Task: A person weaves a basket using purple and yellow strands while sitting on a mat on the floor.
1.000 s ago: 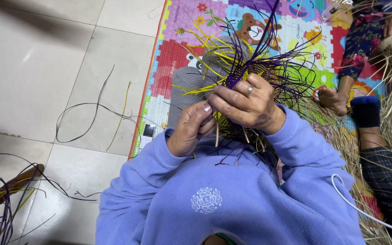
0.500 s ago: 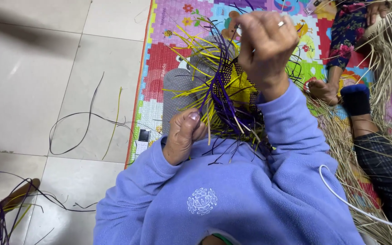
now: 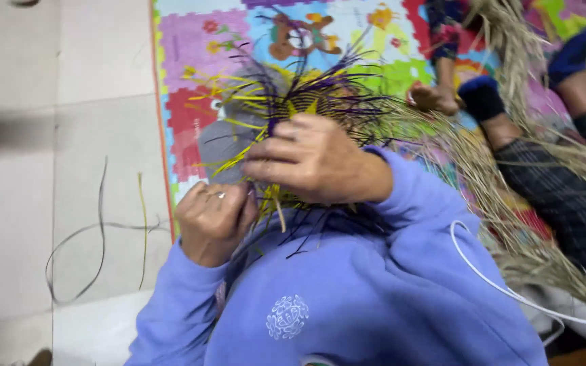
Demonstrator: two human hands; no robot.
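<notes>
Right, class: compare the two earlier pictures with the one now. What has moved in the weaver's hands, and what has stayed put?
The right hand, raised high pulling purple strands half a second ago, has come back down onto the purple and yellow woven piece and grips its strands. The left hand stays at the piece's lower edge, pinching yellow strands. The loose strands on the tiled floor and the colourful play mat are unchanged.

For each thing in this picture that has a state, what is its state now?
Left hand: closed around yellow and purple strands.
Right hand: fingers pinching strands of the woven piece.
Woven piece: unfinished, loose ends sticking out.
Loose strands: lying curled on the floor tiles.
Play mat: spread flat.
</notes>
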